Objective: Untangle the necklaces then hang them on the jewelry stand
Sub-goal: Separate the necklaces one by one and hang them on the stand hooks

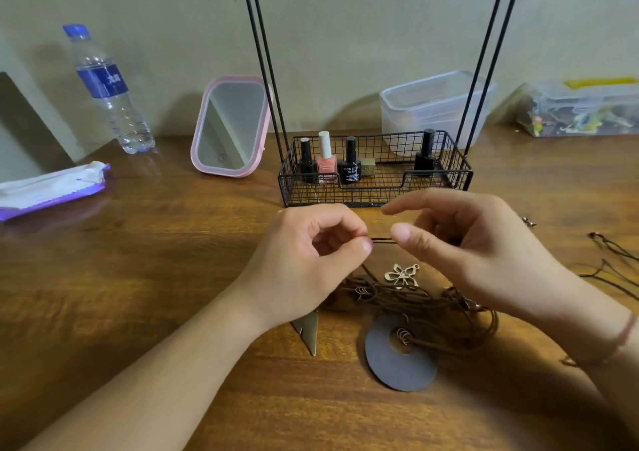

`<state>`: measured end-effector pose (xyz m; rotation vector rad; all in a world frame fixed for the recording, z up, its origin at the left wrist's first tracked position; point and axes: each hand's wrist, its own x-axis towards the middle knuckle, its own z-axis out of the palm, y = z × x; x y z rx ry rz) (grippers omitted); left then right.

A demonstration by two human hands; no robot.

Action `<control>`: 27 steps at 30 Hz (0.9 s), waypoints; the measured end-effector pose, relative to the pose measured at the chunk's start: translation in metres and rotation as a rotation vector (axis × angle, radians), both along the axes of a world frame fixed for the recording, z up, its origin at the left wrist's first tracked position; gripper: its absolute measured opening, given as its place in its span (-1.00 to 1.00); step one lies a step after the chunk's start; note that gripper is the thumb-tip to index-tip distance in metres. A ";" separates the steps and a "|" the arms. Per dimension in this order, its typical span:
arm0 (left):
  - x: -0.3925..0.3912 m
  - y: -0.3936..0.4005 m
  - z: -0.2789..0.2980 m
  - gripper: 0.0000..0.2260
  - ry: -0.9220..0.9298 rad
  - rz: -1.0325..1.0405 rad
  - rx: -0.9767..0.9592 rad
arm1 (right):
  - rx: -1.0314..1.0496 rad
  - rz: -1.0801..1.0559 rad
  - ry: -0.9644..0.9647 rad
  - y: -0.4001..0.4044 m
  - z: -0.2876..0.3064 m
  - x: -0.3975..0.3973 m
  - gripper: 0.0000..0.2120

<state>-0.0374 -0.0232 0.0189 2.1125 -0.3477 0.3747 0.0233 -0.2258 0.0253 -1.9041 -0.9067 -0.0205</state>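
A: Brown cords in one knotted heap (411, 303) on the tabletop (166, 277), just in front of the jewelry stand (375, 170). Thin, dark, matte, looped over one another.

B: Three pendants among them, left to right: a pointed brass piece (308, 333), a pale bow-shaped charm (403, 275), a flat grey disc (397, 357) with small metal rings at its hole.

A: Left hand (307, 260) in front of the stand's basket, over the left edge of the heap. Thumb and forefinger pinched on one short taut stretch of cord (382, 240), other fingers curled in.

B: Right hand (477, 253) in front of the basket's right half, above the heap. Thumb tip at the other end of that stretch; forefinger straight out above it, apart from the thumb. Whether the cord is truly held there, hard to tell; hidden behind the thumb.

A: Held stretch level between the two hands, lifted off the heap, nearer the stand than the pendants.

B: More loose cords (612, 264) to the right of the stand, well apart from the heap.

A: Stand itself: black wire basket, two pairs of thin uprights rising out of view. Inside the basket, four nail polish bottles (326, 163), three dark and one pink, plus one small gold cube (368, 167).

B: Left of the stand: one purple-edged wipes pack (52, 187), one water bottle (109, 94), one pink mirror (231, 127). Behind and right of it: two clear plastic boxes (428, 104).
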 end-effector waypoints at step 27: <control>0.026 -0.053 -0.011 -0.89 0.137 0.175 0.533 | -0.510 -0.253 -0.139 -0.024 -0.009 0.032 -0.91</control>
